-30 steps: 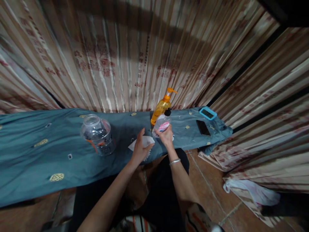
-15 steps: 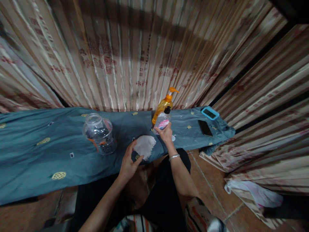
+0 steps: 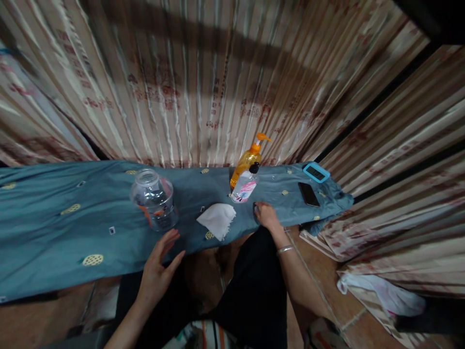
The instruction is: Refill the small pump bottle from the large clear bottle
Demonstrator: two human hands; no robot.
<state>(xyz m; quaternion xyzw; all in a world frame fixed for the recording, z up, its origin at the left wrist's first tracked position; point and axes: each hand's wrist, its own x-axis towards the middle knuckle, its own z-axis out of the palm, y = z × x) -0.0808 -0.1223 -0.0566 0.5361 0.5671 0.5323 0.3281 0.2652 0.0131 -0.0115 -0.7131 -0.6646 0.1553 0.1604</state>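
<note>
My left hand [image 3: 159,269] is open and empty, its fingers apart, just in front of the clear plastic jar [image 3: 158,203] near the cloth's front edge. My right hand [image 3: 267,215] rests low over the table cloth, right of the bottles, with fingers curled together; whatever they pinch is hidden. A clear pump bottle with a pink label and black top [image 3: 246,185] stands upright just beyond that hand. Close behind it is an amber bottle with an orange pump [image 3: 247,162]. Between my hands a white cloth [image 3: 218,219] lies spread flat.
A teal cloth with pineapple prints [image 3: 90,213] covers the long narrow table. At its right end lie a black phone [image 3: 308,194] and a blue-framed digital timer [image 3: 316,172]. Pleated curtains [image 3: 203,87] hang right behind. A white bag [image 3: 385,293] sits low at the right.
My right hand has let go of the clear pump bottle and moved right and down onto the table cloth. My left hand has left the white cloth, moving left and toward me.
</note>
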